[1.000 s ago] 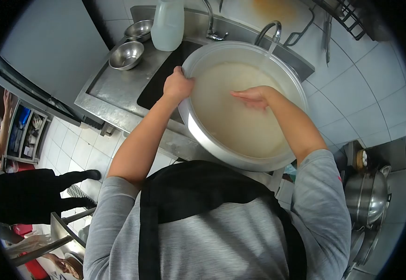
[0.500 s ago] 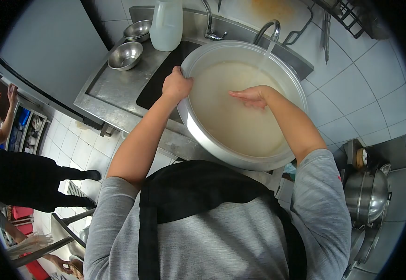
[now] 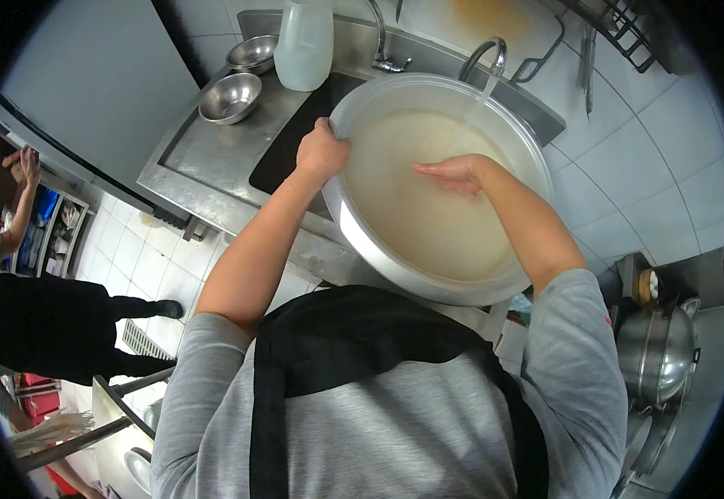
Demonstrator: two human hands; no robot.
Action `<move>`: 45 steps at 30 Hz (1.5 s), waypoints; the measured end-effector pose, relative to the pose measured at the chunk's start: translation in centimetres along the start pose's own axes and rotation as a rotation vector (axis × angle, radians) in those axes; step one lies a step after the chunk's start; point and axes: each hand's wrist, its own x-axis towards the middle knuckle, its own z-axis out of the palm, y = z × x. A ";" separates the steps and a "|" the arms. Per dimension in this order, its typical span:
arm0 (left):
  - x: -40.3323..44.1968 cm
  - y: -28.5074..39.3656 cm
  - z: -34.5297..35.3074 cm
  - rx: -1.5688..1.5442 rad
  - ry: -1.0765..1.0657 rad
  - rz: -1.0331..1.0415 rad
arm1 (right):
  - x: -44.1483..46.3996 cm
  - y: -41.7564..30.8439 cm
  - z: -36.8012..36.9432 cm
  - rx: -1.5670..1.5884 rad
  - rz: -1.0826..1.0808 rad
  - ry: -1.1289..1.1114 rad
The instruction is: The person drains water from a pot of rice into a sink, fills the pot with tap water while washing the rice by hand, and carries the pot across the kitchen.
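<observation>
A large round metal pot (image 3: 347, 226) rests over the sink, filled with cloudy whitish water (image 3: 416, 237). My left hand (image 3: 323, 155) is closed around the pot's left rim, thumb on top. Inside the pot, my right hand (image 3: 455, 174) lies at the water's surface with its fingers stretched out together and nothing seen in it. Its lower edge dips under the water. From the curved tap (image 3: 488, 48) at the back, a stream of water (image 3: 487, 87) runs into the pot near its far rim. Whatever lies at the bottom is hidden by the cloudiness.
Two metal bowls (image 3: 230, 99) and a translucent plastic jug (image 3: 304, 50) stand left of the pot on the steel counter (image 3: 204, 166). A second tap (image 3: 381, 50) rises behind. Steel pots (image 3: 657, 353) sit at right. Another person (image 3: 46, 320) stands at left.
My hands keep nearly the same places on the rim and in the water. The whole view has shifted slightly right. Other people's arms at the left have moved.
</observation>
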 end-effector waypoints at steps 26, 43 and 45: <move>0.1 -0.1 0.1 -0.010 0.017 0.028 | -2.3 0.2 0.6 -0.195 -0.079 0.141; -0.1 -3.4 1.5 -0.737 -0.015 0.056 | -9.5 15.6 7.2 1.372 -0.978 0.760; 0.4 -4.1 1.2 -0.748 0.016 0.068 | -10.9 13.0 7.8 1.448 -0.918 0.524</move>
